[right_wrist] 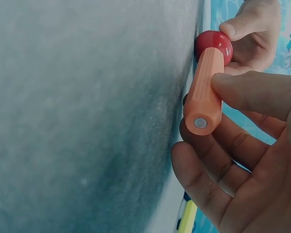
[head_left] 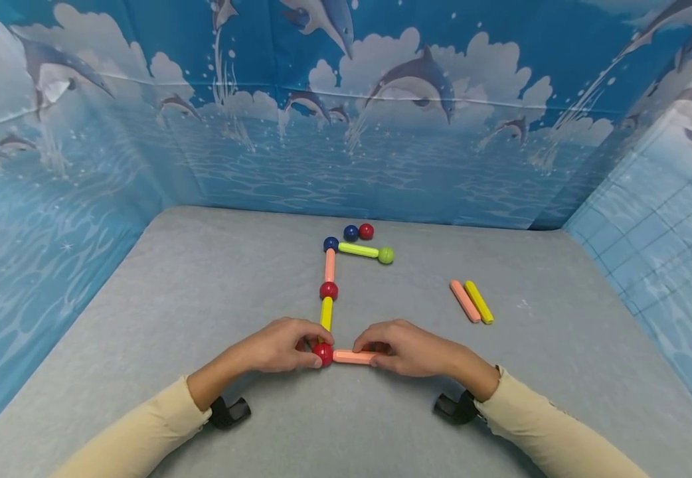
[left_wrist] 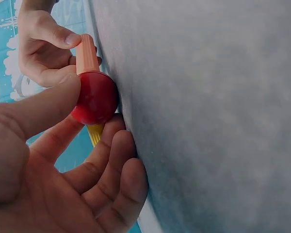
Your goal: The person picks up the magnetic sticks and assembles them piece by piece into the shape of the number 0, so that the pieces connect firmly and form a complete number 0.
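My left hand point(head_left: 283, 345) pinches a red ball point(head_left: 323, 354) at the near corner of a chain of magnetic sticks and balls. The fingers of my right hand point(head_left: 414, 348) pinch a salmon magnetic stick point(right_wrist: 207, 92), whose far end meets that red ball; a round metal tip shows at its other end. From the held ball a yellow stick point(head_left: 326, 315) runs away from me to a second red ball point(head_left: 329, 291). Beyond come another salmon stick point(head_left: 330, 265), a blue ball point(head_left: 331, 245), then a lime stick point(head_left: 358, 250) pointing right to a green ball point(head_left: 386, 255).
Behind the chain lie a loose dark blue ball point(head_left: 350, 233) and a loose red ball point(head_left: 366, 231). Off to the right, a salmon stick point(head_left: 464, 301) and a yellow stick point(head_left: 479, 302) lie side by side on the grey tabletop point(head_left: 214, 285). A dolphin-print curtain point(head_left: 346, 166) borders the table.
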### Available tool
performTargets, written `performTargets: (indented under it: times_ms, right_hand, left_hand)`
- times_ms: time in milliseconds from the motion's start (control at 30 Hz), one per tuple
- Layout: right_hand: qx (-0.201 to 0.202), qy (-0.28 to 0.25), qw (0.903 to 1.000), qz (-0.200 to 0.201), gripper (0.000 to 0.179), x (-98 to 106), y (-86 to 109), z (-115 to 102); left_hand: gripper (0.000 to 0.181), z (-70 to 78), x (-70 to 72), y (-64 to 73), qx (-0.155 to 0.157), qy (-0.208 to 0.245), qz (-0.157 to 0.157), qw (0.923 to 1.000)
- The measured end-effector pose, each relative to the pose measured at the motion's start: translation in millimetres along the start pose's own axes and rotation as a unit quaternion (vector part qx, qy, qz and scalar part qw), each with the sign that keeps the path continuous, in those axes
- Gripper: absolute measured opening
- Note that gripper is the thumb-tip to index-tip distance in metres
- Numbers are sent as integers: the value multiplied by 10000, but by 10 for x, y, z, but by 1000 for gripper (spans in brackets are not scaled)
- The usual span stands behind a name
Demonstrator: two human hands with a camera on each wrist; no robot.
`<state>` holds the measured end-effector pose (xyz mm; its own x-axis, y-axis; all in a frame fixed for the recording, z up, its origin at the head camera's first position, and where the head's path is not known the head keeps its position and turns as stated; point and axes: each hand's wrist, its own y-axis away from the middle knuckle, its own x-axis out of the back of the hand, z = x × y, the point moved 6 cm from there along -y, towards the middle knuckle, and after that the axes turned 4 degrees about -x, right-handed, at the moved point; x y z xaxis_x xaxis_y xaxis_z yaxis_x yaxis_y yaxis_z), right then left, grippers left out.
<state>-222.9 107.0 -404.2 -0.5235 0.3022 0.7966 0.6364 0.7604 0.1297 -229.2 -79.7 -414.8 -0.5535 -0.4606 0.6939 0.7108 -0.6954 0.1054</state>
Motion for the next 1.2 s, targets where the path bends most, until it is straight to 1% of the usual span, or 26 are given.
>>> performTargets:
  times_ms: [167,267,400,467,567,600,733,867,1000,1133,1200]
  right_hand:
    - [-54,-55,10000,7,27,-3,8,22]
    - [-116,-101,9999,-53,27,-12,1,35]
    - [-139,-79,9998,-105,26,-8,-9,46]
    - [-117,-6,9999,-85,25,26,-18,59]
    - [-123,108,9998,64,25,143,-46,99]
    - [-112,124,9997,154,25,198,-60,117]
    - [-276,42,9978,609,24,440,-156,237]
    - [-471,-22,9918,1184,24,673,-279,339]
    - [-806,-46,9801,1816,25,862,-419,458]
    - [-1207,-45,9643,2358,25,1006,-564,619]
    - [-1358,92,9565,2580,26,1081,-642,687]
  left_hand:
    - [30,-6,-14,-12,52,-27,22,10000]
    - [30,-11,-15,-6,88,-55,42,9999]
    - [29,-26,-19,-2,84,8,48,10000]
    - [29,-37,-21,-5,83,66,50,9999]
    - [28,-51,-21,-10,99,150,54,9998]
    - [28,-55,-21,-11,110,161,57,9998]
    - [29,-69,-15,-11,184,188,53,9996]
    - [30,-66,-1,-4,269,187,48,9995]
    - [30,-58,11,9,356,197,63,9992]
    - [31,-48,1,11,389,220,56,9990]
    - [31,-47,-8,10,380,216,56,9990]
